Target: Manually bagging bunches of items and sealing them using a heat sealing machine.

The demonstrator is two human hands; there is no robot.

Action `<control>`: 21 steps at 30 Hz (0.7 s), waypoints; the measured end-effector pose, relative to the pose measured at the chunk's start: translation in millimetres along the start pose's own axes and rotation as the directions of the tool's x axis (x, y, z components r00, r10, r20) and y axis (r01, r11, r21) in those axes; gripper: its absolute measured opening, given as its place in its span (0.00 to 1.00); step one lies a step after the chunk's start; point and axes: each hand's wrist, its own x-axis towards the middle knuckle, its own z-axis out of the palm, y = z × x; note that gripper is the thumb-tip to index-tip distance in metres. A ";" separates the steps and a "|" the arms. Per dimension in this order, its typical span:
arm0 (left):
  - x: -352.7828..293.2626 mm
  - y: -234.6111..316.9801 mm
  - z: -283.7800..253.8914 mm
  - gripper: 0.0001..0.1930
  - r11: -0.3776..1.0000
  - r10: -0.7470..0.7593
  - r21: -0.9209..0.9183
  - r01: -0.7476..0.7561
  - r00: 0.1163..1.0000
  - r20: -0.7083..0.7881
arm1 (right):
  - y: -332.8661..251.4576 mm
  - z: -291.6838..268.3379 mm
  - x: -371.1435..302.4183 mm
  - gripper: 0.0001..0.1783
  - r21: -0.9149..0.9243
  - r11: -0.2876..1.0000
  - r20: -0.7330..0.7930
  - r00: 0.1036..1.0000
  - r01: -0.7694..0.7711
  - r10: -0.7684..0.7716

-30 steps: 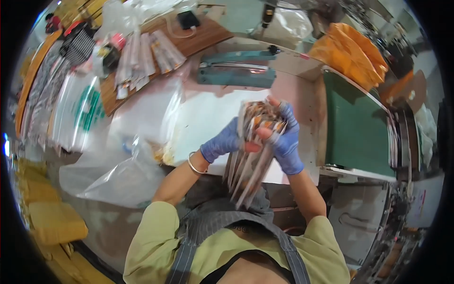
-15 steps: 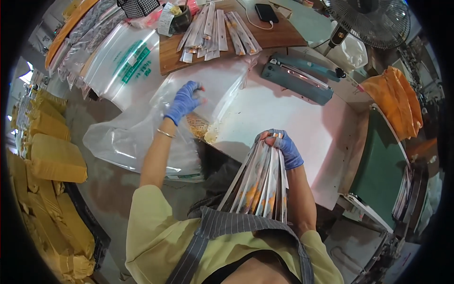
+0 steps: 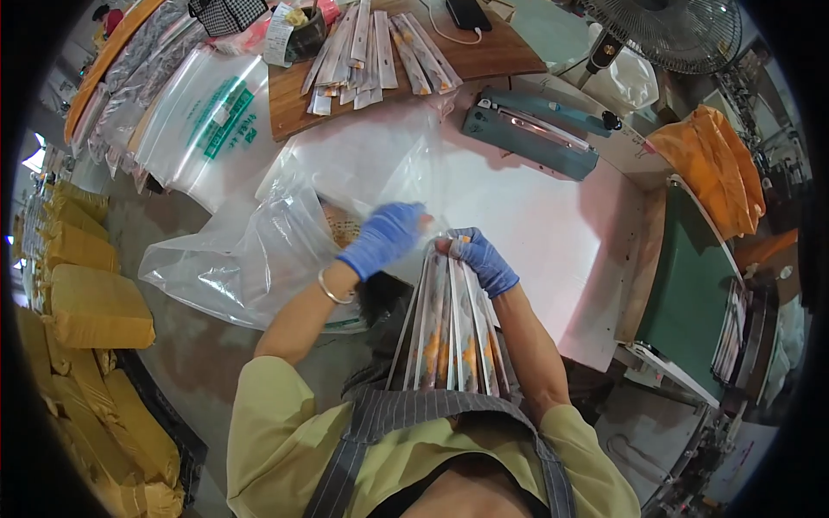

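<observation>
My right hand (image 3: 481, 262), in a blue glove with bare fingertips, is closed round the upper end of a bundle of long narrow printed packets (image 3: 453, 337). Pale with orange patches, they fan out down towards my striped apron (image 3: 440, 402). My left hand (image 3: 386, 239), gloved alike, is just left of the bundle's top, smeared by motion. Beside its fingertips runs thin clear film, but whether they grip it is unclear. A large clear plastic bag (image 3: 250, 250) lies crumpled left of and behind that hand, draping over the table's edge.
More narrow packets (image 3: 361, 60) lie on a brown board (image 3: 289, 108) at the back, near a phone (image 3: 467, 13) on a cable. A grey-green bag sealer (image 3: 531, 138) stands on the white tabletop (image 3: 518, 224). Flat printed bags (image 3: 207, 129) are stacked at left; a fan (image 3: 665, 30) stands far right.
My left hand has come right and nearer, from over the plastic bag to beside the bundle's top. My right hand has shifted slightly left, still holding the packets. The view has shifted slightly too.
</observation>
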 end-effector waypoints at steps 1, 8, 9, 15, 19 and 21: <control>-7.7 -11.3 -8.8 0.11 1.000 -0.009 0.005 0.009 0.995 -0.097 | -1.8 -0.9 -4.2 0.10 -0.027 1.000 -0.025 1.000 0.006 -0.007; -53.3 11.3 -3.1 0.13 0.851 -0.145 -0.519 -0.073 0.919 -0.367 | -5.5 3.7 -13.6 0.11 0.004 1.000 -0.051 0.998 0.031 -0.031; -53.7 13.8 13.6 0.18 0.965 0.114 -0.179 -0.191 0.922 -0.371 | -11.0 7.9 -17.1 0.11 -0.013 1.000 -0.013 1.000 0.008 -0.008; -41.8 15.6 -10.9 0.29 0.981 -0.116 0.122 0.148 0.964 -0.240 | -13.5 -25.2 -73.6 0.14 -0.055 0.993 -0.261 0.958 0.105 -0.116; -60.0 63.2 -15.2 0.28 0.946 0.138 0.282 -0.160 0.986 0.096 | -6.1 10.1 -32.6 0.16 -0.090 0.988 -0.042 0.990 0.127 -0.131; -90.2 78.1 -32.5 0.27 0.913 0.215 0.315 -0.257 0.963 0.163 | -2.7 35.3 4.6 0.31 -0.198 0.972 0.121 0.987 0.126 -0.103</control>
